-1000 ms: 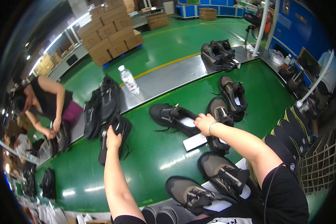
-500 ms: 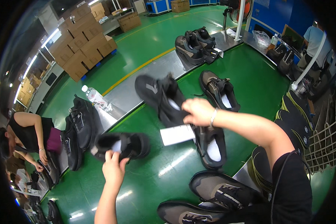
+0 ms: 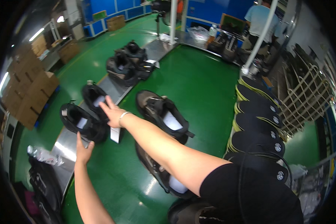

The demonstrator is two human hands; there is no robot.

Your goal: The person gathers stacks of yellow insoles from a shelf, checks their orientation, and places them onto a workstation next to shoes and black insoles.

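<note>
Head camera looks down on a wide green work surface [image 3: 198, 78] with a grey metal strip [image 3: 67, 142] running along its left edge, and black shoes are scattered over both. Largest near the person is a brown-and-black shoe [image 3: 164, 114] lying just right of the outstretched right forearm, with another shoe [image 3: 156, 168] partly hidden under that arm. To the right stands a stack of dark insoles with yellow edges [image 3: 255, 123]. Further up the strip sits a cluster of black shoes [image 3: 125, 63]. The two that matter are smaller: a black shoe [image 3: 80, 121] held at its near end by the left hand [image 3: 84, 149], fingers curled up under its sole, its long axis running up and to the left away from that hand; and a second black shoe [image 3: 95, 97] just beyond it. The right hand [image 3: 112, 111] lies between them, fingers spread flat and gripping nothing, touching or nearly touching the second shoe. A white paper tag [image 3: 115, 134] hangs below the right wrist
</note>
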